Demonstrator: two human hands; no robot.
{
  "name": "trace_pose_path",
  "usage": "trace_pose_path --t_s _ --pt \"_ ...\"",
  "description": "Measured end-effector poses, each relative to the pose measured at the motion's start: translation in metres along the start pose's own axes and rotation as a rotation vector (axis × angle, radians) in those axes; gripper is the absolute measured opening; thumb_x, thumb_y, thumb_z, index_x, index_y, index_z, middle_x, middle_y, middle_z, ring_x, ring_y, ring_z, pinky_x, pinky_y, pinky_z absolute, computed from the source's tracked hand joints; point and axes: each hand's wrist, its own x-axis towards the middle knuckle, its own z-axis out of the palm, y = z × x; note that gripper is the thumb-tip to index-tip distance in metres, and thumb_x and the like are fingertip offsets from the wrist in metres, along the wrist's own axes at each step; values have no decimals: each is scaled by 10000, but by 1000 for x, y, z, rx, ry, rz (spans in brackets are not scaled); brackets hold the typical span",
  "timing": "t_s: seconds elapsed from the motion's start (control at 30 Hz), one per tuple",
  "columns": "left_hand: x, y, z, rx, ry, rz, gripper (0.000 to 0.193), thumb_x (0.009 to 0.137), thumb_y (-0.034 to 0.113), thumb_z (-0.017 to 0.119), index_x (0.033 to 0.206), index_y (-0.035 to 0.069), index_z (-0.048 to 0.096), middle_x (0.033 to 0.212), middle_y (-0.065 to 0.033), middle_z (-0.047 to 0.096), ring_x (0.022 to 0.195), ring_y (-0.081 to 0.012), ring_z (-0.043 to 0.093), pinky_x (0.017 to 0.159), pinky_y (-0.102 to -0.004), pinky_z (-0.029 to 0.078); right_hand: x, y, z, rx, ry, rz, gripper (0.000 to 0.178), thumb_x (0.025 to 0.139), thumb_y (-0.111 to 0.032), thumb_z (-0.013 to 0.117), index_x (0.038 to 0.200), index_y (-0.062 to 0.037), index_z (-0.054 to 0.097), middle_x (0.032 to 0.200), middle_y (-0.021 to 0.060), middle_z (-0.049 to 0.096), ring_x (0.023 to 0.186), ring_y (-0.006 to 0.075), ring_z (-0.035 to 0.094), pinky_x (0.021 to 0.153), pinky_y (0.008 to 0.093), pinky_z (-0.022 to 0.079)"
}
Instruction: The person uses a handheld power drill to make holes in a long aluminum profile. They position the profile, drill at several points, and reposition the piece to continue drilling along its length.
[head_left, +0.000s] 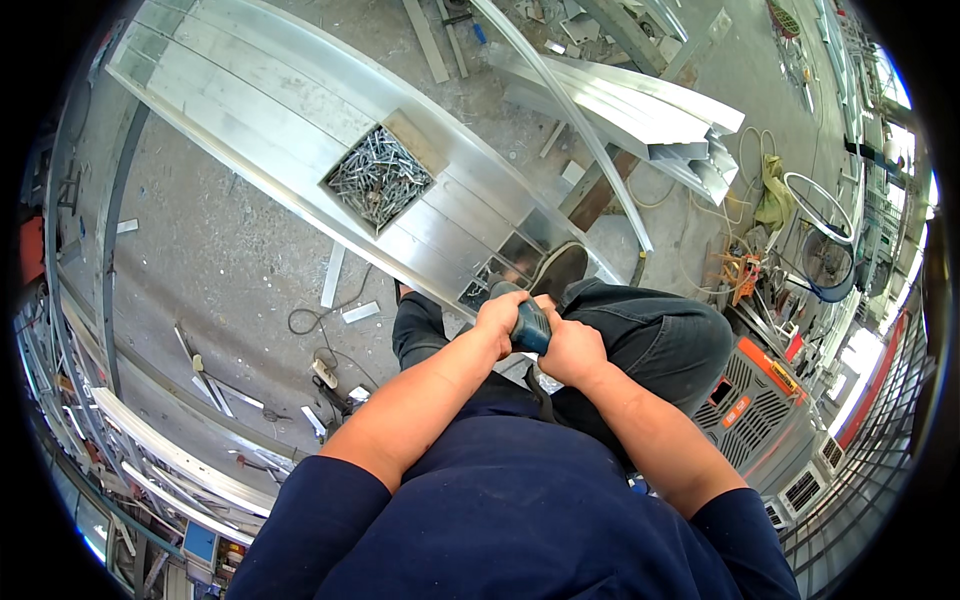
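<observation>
A dark blue-green handheld power tool [531, 329] is between my two hands, close in front of my body. My left hand [503, 318] is closed around its left side. My right hand [574, 350] grips it from the right. Its front end is partly hidden by my hands, so I cannot tell its exact kind. Just beyond lies a long silvery metal panel [260, 110] with ribs, reaching to the upper left. My shoe [560, 270] rests at the panel's near end. An open box [418, 143] full of small metal fasteners [380, 178] sits on the panel.
Bundled metal profiles [650, 105] and a long curved strip [580, 120] lie at the upper right. An orange-and-grey machine [752, 405] stands at my right. Cables [318, 318] and offcuts [360, 312] lie on the floor at left. More metal lengths [180, 460] are stacked at lower left.
</observation>
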Motion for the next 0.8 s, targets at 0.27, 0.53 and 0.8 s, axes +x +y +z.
trace_pose_path --t_s 0.27,0.53,0.8 --pt "-1 0 0 47 24 -16 309 916 316 617 1079 57 574 975 -102 652 795 -262 694 710 -488 590 0 -1 1 -16 -18 -1 652 660 -186 690 1271 -53 508 860 199 706 823 368 698 773 441 558" --pt "-4 0 1 37 28 1 295 899 298 645 1056 55 584 980 -97 637 793 -265 688 704 -494 589 -1 2 3 -3 5 -14 611 659 -207 699 1232 -46 560 855 191 708 814 360 699 773 436 559" --pt "7 -3 -3 6 7 6 297 897 290 651 1065 55 585 998 -100 639 811 -263 686 723 -482 588 0 3 5 -11 15 -19 584 657 -204 700 1203 -44 567 846 188 707 805 362 699 766 436 558"
